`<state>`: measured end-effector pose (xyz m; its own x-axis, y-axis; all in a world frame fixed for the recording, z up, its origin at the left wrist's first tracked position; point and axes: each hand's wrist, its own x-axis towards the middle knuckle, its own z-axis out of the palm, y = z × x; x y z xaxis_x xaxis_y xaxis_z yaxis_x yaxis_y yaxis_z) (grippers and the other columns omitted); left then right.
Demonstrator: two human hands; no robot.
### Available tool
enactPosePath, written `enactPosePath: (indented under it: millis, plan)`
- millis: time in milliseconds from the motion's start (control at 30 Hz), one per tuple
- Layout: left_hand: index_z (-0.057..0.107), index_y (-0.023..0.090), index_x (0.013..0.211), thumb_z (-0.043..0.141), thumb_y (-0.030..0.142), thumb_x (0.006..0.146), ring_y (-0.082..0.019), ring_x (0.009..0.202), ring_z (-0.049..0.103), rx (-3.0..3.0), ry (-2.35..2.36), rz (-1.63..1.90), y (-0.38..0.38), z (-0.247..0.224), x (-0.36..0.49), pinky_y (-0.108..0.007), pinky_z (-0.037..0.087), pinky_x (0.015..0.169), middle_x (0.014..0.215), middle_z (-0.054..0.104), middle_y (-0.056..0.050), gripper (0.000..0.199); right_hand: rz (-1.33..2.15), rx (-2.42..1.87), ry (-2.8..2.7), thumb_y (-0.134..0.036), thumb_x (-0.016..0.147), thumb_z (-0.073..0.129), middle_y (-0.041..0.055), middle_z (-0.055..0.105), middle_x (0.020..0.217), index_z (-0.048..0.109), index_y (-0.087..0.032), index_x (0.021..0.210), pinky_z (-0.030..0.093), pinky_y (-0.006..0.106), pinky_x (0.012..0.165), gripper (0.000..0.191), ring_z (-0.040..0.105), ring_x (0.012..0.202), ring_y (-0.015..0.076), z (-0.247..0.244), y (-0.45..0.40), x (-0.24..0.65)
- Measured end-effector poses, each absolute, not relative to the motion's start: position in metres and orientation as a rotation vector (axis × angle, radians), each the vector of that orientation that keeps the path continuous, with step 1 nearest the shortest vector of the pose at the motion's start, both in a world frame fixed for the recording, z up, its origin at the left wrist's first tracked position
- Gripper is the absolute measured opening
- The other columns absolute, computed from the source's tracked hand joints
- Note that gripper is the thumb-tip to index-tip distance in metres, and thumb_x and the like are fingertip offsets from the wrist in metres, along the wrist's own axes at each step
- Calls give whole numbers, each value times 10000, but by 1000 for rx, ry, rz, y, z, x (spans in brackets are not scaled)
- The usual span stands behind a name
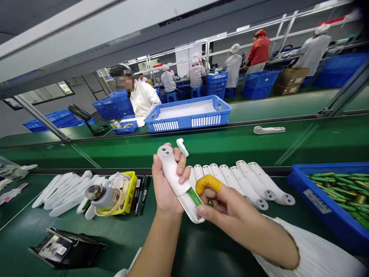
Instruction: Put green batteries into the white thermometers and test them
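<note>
My left hand is wrapped around a white plastic handheld device. Its round end with two dark holes points up, and the lower end shows an uncovered battery slot. Inside that slot lies a green battery. My right hand, with a yellow finger cot on one finger, is closed at the slot, its thumb by the battery's lower end. Between its fingers a second green battery shows in part. Similar white devices lie in a row just behind my right hand.
A blue bin of green batteries stands at right. To the left are white covers, a yellow basket, a bottle, black pens and a black pouch. Behind the green belt sits a blue tray; a co-worker is beyond.
</note>
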<state>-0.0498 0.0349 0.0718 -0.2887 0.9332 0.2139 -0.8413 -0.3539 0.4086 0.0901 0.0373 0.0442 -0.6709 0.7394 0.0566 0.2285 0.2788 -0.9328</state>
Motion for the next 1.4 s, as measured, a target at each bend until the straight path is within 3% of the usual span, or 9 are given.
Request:
enactPosePath:
  millis: [133,333,567,733,867,967,1067,1200,1400]
  plan:
    - [533,178,930,310,368,942,-39,510,362,368,284,1880,40,69,-51,-95,358,423,743,389,6,293,1586,-694,-1723,-382,820,598,31,604,821,555,-176,945,492,247,621,245,576,678,119,64,50,98]
    - [514,179,944,314,271,903,-61,538,399,397,394,1858,42,66,-42,-153,400,490,765,420,-7,224,1513,-771,-1463,-336,710,728,17,617,628,623,-158,854,480,240,498,252,561,500,117,68,54,103]
    - [532,180,882,383,307,908,-86,603,466,461,528,1820,42,59,-31,-191,438,581,731,457,-3,198,930,-886,-1849,-303,801,638,12,596,760,649,-205,881,460,269,594,127,531,651,137,52,45,90]
    - [532,188,955,401,315,926,-84,648,518,335,606,2047,43,60,-37,-201,458,645,761,506,1,186,690,-700,-2081,-261,826,631,59,505,1220,472,-235,1254,443,308,919,458,489,1108,191,44,37,87]
    - [544,209,1024,401,343,939,-90,713,581,394,568,2088,42,61,-36,-232,488,728,808,554,5,214,529,-705,-1931,-146,884,508,55,554,1175,510,-229,1193,420,316,955,319,486,1135,182,38,37,86]
    - [542,195,1115,369,436,934,-158,938,621,641,486,1969,39,61,-35,-293,484,868,1029,617,-59,347,770,-789,-1750,-242,880,539,48,631,962,582,-210,1104,494,303,796,230,588,923,185,43,45,91]
    - [455,207,1262,473,380,905,-220,1108,577,917,498,1757,36,61,-37,-339,470,925,1207,597,-100,397,1140,-844,-1569,-355,868,550,25,622,717,628,-172,1030,500,269,622,256,589,674,157,53,52,97]
    - [517,202,1196,599,279,840,-222,1008,636,1070,657,1752,35,58,-42,-325,515,844,1038,685,-78,374,1427,-786,-1479,-410,838,590,14,621,684,619,-169,1015,476,240,593,301,571,641,135,58,53,99]
    - [663,195,957,757,536,593,-253,933,653,1114,629,1693,40,50,-57,-292,543,726,985,688,-69,508,1732,-692,-1419,-448,880,516,26,633,650,587,-145,963,478,244,644,322,566,591,113,60,46,94]
